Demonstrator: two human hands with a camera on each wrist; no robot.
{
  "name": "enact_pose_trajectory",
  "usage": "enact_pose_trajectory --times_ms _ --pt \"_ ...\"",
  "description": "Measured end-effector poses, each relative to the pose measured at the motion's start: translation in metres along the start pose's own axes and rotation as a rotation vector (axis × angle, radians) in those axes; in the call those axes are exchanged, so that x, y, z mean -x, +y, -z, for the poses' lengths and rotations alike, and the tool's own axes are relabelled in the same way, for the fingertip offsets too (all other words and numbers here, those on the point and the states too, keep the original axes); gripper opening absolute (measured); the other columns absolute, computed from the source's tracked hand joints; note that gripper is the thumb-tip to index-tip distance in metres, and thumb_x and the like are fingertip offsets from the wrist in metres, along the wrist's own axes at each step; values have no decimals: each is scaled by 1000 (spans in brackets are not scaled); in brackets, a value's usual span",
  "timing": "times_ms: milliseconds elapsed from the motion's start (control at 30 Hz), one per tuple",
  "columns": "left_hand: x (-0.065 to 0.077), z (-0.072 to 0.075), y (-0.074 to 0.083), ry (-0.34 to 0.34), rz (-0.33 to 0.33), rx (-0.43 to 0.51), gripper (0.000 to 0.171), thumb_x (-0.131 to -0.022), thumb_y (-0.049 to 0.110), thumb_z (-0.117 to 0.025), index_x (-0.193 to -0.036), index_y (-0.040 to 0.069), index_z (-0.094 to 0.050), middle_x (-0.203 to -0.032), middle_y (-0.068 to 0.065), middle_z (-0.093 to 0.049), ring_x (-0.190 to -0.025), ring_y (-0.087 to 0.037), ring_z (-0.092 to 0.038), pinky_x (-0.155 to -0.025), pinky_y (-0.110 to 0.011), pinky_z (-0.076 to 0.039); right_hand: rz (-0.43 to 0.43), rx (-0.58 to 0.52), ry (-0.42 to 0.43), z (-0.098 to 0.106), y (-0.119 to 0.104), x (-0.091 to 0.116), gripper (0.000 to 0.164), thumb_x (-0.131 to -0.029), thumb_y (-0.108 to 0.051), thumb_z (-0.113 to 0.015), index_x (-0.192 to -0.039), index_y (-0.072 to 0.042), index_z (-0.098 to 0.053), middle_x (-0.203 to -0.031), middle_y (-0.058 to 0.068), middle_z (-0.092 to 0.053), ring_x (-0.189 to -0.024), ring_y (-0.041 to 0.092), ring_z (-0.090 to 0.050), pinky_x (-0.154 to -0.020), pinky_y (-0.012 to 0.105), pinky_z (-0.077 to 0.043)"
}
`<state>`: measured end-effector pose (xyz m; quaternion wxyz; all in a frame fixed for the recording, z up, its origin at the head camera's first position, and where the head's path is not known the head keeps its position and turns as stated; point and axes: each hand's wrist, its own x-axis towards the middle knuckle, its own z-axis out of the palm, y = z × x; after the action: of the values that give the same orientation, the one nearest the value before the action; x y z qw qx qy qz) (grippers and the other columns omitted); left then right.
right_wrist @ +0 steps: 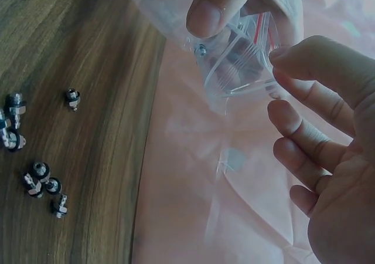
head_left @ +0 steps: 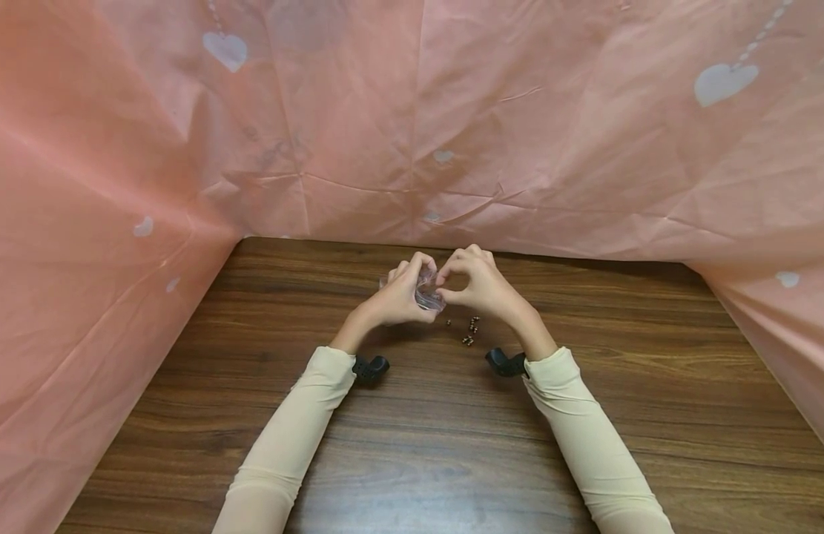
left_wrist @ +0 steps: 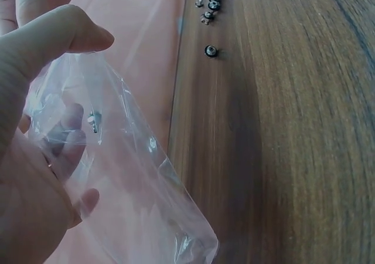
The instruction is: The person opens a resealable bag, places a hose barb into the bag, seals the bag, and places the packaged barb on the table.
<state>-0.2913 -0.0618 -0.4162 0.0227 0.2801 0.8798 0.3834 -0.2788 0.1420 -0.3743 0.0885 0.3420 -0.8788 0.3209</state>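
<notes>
My left hand (head_left: 401, 293) grips a clear plastic zip bag (right_wrist: 234, 70), its thumb lying near the red-striped mouth. Through the plastic shows one small metal fitting (left_wrist: 94, 122). My right hand (head_left: 478, 285) is at the bag's mouth, thumb and forefinger brought close together at the rim and its other fingers loosely bent. A shiny bit shows by those fingertips; whether they pinch it, the rim or nothing is unclear. Several small metal fittings (right_wrist: 41, 170) with black rings lie on the table below the hands, and a single fitting (right_wrist: 72, 98) lies apart from them.
The brown wood-grain table (head_left: 412, 430) spreads under both arms. A pink cloth (head_left: 358, 111) with white hearts hangs behind it and along both sides. A black wrist mount (head_left: 371, 368) sits on the left wrist, another mount (head_left: 505, 362) on the right.
</notes>
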Motion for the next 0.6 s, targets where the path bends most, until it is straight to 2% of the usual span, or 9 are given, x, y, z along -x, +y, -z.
enact_pose_trajectory --times_ms 133,333,600 --pt "0 0 1 39 -29 -9 69 -73 20 -87 -122 21 -39 -112 -6 -54 -112 -28 -45 -96 -60 -34 -5 4 4 4 0 0 12 -80 -10 -83 -90 -9 -75 -94 12 -68 -92 26 -46 -88 41 -26" --pt "1 3 2 95 -79 11 71 -72 17 -88 -121 18 -37 -111 -7 -57 -110 -27 -46 -101 -53 -33 -14 -3 19 11 2 2 11 -81 -11 -81 -90 -11 -75 -96 8 -68 -94 26 -47 -90 43 -26" --pt "0 5 1 141 -96 19 75 -68 14 -88 -118 15 -33 -112 -7 -53 -109 -27 -44 -102 -50 -31 -30 6 35 18 3 2 12 -80 -10 -83 -90 -11 -76 -96 6 -71 -95 25 -48 -89 42 -26"
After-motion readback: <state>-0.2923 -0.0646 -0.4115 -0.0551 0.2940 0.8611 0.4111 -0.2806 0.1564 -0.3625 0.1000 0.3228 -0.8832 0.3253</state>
